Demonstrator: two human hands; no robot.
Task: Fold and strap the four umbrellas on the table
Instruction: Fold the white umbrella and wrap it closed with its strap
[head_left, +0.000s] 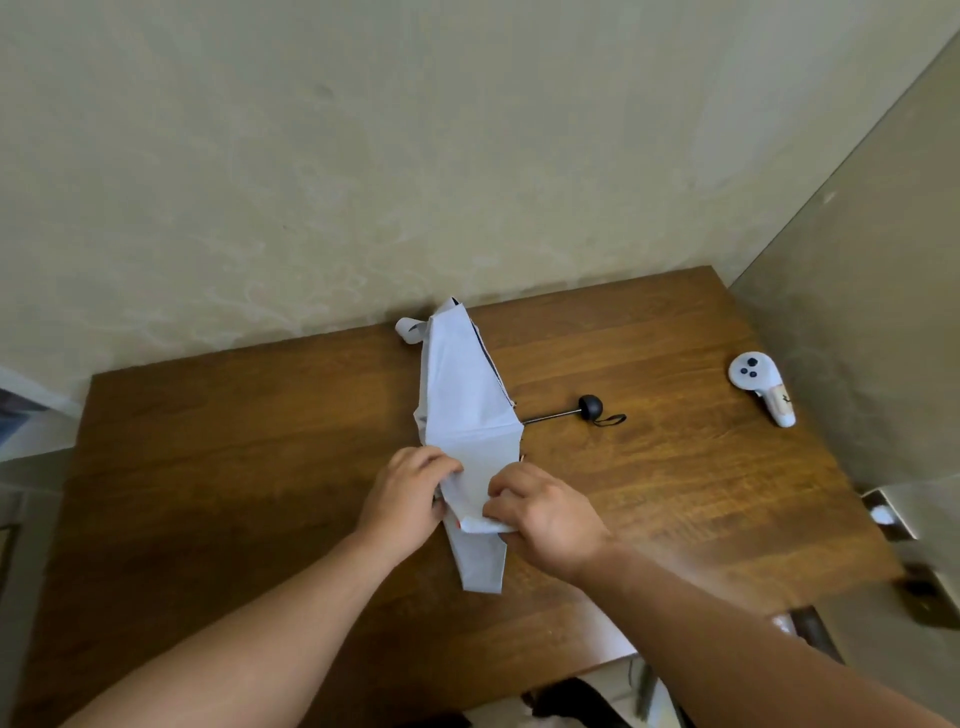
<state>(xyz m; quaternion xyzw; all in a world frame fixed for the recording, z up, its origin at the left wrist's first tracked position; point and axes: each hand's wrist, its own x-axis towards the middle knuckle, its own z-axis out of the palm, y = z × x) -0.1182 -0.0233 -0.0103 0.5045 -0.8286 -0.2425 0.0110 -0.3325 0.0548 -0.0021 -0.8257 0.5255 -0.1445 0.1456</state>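
**Pale umbrella mid-fold, both hands on the cloth**

Only 1 umbrella (465, 395) in view, pale canopy collapsed into a long flat wedge, lying mid-tabletop and running from the far edge toward the near one. Thin metal shaft (550, 415) poking out rightward, ending in a round black handle (590, 406) with a wrist loop. Strap tab (410, 330) curled at the far tip. Left hand (408, 496) curled onto the canopy's left margin; right hand (540, 512) pinching a folded flap at its near end.

Likely light, limp, slick fabric over stiff thin ribs; prone to springing open. Best taken along the rib lines, pleats pressed flat. White controller (761, 389) near the right edge of the table (260, 441).
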